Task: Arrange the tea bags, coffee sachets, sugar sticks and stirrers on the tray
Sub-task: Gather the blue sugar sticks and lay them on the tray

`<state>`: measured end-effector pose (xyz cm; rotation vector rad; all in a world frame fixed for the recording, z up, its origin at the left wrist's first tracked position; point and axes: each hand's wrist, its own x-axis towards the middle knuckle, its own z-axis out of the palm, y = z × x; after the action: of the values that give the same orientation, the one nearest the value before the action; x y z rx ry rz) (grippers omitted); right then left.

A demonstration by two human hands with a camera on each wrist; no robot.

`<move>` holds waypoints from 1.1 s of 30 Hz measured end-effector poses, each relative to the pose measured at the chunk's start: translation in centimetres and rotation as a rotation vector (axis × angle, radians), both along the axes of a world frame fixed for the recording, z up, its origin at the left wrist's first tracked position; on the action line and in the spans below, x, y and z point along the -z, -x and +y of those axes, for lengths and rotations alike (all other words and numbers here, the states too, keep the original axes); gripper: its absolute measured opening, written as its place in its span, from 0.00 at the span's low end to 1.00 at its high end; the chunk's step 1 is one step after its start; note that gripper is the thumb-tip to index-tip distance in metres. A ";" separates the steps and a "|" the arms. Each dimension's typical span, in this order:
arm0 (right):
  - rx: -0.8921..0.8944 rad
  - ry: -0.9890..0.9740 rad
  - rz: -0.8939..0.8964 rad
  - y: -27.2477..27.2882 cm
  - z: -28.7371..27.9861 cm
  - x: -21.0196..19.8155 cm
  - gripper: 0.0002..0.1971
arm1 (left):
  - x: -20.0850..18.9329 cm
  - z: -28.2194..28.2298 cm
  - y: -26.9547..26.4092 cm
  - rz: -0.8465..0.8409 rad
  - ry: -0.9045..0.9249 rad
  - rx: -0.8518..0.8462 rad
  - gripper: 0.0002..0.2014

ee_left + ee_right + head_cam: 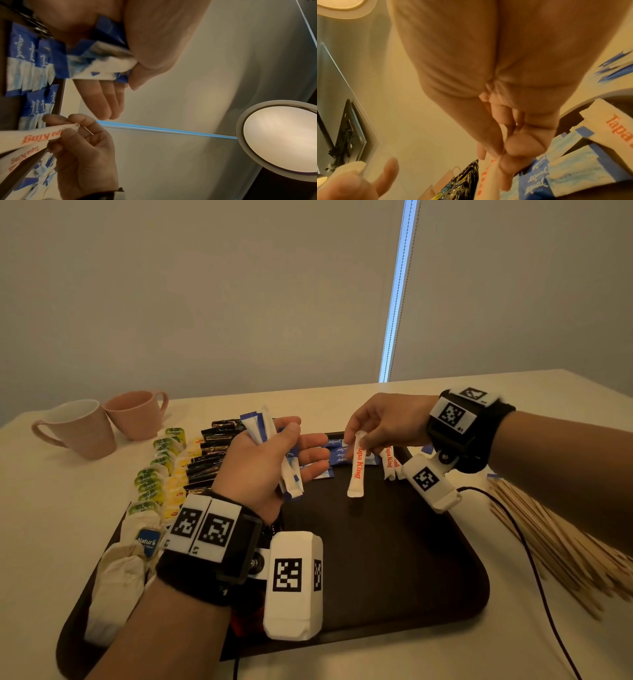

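Observation:
My left hand [274, 453] grips a bundle of blue-and-white sweetener sachets [263, 429] above the dark brown tray [376, 559]; its thumb clamps the sweetener sachets [102, 63] against the palm. My right hand [373, 426] pinches the top end of a white sugar stick [357, 467] with orange lettering, which hangs over the tray's far middle. More blue sachets [337, 455] and two orange-lettered sticks [388, 462] lie at the tray's far edge. Tea bags [154, 484] and black coffee sachets [212, 460] fill the tray's left side. Wooden stirrers [548, 535] lie on the table to the right.
Two pink cups [102, 426] stand at the table's back left. A black cable [534, 570] runs across the table right of the tray. White tea bags [120, 570] lie at the tray's near left. The tray's middle and right are bare.

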<state>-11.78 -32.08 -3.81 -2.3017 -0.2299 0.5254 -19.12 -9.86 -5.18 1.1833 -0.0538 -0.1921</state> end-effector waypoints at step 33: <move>-0.415 -0.086 -0.449 1.0 6.5 -4.6 0.09 | 0.4 -0.4 0.4 0.009 -0.119 0.130 0.09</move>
<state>-12.76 -25.57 0.79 -2.2660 -0.9424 0.1821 -19.52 -10.22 -5.56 1.2982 -0.1126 -0.3185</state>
